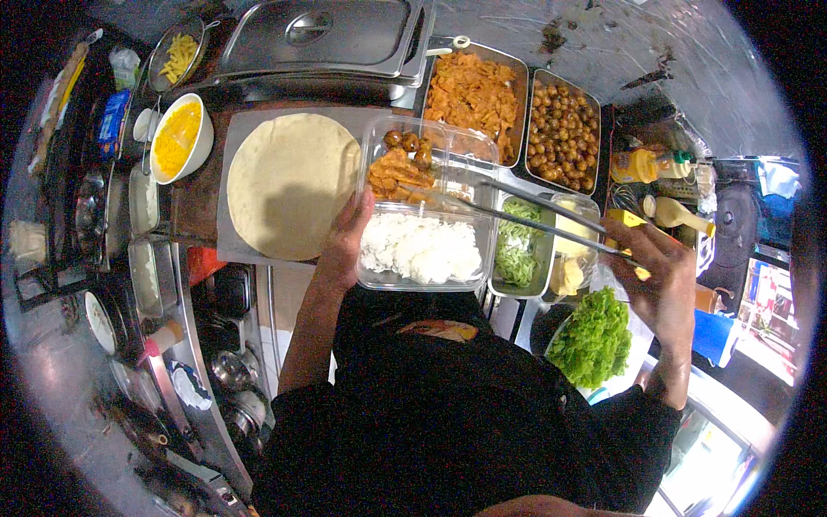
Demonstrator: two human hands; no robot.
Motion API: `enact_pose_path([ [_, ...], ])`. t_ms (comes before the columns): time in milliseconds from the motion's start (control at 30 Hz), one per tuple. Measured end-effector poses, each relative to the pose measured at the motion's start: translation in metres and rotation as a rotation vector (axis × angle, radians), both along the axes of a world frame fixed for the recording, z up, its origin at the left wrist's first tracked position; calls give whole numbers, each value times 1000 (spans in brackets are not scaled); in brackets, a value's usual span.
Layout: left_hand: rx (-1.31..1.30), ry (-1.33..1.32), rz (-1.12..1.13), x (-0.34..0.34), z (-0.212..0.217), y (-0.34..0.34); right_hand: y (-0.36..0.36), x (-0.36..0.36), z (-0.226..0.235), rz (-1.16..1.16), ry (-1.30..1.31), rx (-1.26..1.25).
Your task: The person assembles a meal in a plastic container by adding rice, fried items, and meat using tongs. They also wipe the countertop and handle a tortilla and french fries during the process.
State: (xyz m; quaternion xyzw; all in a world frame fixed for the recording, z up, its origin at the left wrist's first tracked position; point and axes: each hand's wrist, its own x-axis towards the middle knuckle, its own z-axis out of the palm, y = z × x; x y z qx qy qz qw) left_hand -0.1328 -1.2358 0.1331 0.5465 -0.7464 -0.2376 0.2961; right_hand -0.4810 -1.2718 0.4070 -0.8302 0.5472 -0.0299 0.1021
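Observation:
My left hand [347, 239] grips the left side of a clear plastic compartment container [424, 285], held above the counter. White rice [420, 248] fills its near compartment. Orange sauced pieces [398, 175] and a few brown balls [405, 140] lie in the far-left one. My right hand [659, 269] is closed around the handles of long metal tongs [560, 231]. The tongs reach left across the container, their tips at the orange pieces; whether they pinch any, I cannot tell. Beside my left hand, a round flatbread [289, 181] lies on paper [226, 226].
Beyond the container are trays of orange sauced pieces [476, 95] and brown balls [564, 129]. Shredded greens [519, 250] and leafy lettuce [593, 336] sit right. A lidded steel pan [345, 39] stands at the back; a bowl of yellow shreds [179, 138] is left.

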Motion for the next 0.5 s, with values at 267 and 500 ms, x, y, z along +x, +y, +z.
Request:
enact_pose_path([
  [267,661,891,242,-18,18,-13,-9,0,-32,58,-31,18],
  [500,615,448,393,6,52,8,-37,-37,-43,-168,63,-120],
])
